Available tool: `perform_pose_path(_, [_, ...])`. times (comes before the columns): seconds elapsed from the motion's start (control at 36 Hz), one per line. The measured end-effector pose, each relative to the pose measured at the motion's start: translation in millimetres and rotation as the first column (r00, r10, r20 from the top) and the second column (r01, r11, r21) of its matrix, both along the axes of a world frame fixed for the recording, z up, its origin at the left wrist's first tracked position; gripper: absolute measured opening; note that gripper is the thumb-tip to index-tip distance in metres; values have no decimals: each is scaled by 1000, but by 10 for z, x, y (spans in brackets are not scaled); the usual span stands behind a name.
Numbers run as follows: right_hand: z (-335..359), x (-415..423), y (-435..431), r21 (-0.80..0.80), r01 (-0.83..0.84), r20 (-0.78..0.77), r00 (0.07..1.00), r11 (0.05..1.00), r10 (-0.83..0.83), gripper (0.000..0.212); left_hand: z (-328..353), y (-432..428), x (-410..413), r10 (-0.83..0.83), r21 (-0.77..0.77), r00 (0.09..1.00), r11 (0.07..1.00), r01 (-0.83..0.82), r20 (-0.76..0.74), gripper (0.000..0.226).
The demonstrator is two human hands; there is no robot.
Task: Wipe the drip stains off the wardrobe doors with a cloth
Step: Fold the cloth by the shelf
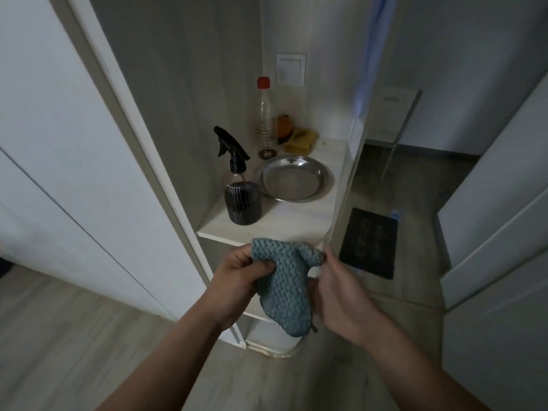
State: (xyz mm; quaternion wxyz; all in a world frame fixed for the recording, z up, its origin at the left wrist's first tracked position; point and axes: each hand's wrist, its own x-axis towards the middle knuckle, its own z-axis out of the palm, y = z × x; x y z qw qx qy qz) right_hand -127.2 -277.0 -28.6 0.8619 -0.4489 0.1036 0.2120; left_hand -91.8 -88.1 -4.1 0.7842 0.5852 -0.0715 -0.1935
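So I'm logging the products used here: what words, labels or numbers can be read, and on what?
No text can be read.
The spray bottle and the red-capped bottle show no label.
The cloth bears none.
The floor mat has faint marks, too blurred to read.

The cloth (281, 280) hides the fingertips of my left hand (234, 280) and part of my right hand (335, 292), the orange thing (284, 129) behind the bottle (265, 120) is half hidden and too dim to name, and my forearms (166, 366) run off the bottom edge.
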Motion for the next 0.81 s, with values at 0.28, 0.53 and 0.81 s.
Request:
perform_pose_path(0.28, [305,78,-158,-438,280,314,938,854,-147,39,58,-31,94,134,274,990,951,-142,51,29])
perform_pose_path(0.53, [561,236,-334,-899,307,398,872,313,287,34,185,134,282,59,593,872,711,-378,486,16])
perform_pose_path(0.81, [769,201,-264,-763,167,357,914,624,192,17,227,176,279,114,197,966,967,-161,231,23])
